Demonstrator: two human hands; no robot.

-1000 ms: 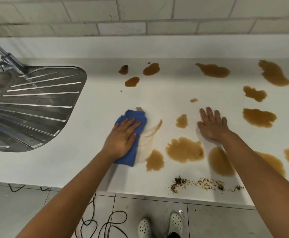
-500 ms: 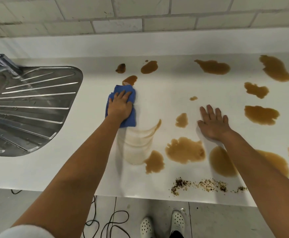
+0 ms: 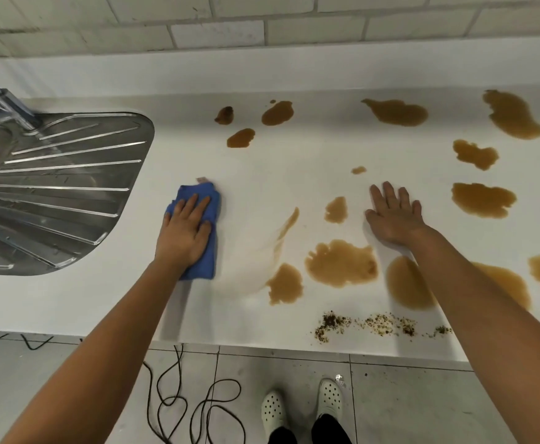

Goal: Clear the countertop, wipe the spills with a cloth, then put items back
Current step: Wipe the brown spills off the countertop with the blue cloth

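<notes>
The left hand (image 3: 183,233) lay flat, fingers straight, pressing a folded blue microfibre cloth (image 3: 202,248) onto the white countertop (image 3: 300,161), just right of the ribbed stainless-steel draining board (image 3: 60,193). A small tag (image 3: 202,180) stuck out from the cloth's far edge — any writing on it was too small to read. The right hand (image 3: 392,216) rested open and palm-down on the counter, well apart from the left, among brown liquid puddles (image 3: 341,263). A faint smeared streak (image 3: 252,267) lay beside the cloth — dark crumbs (image 3: 368,325) dotted the near edge.
</notes>
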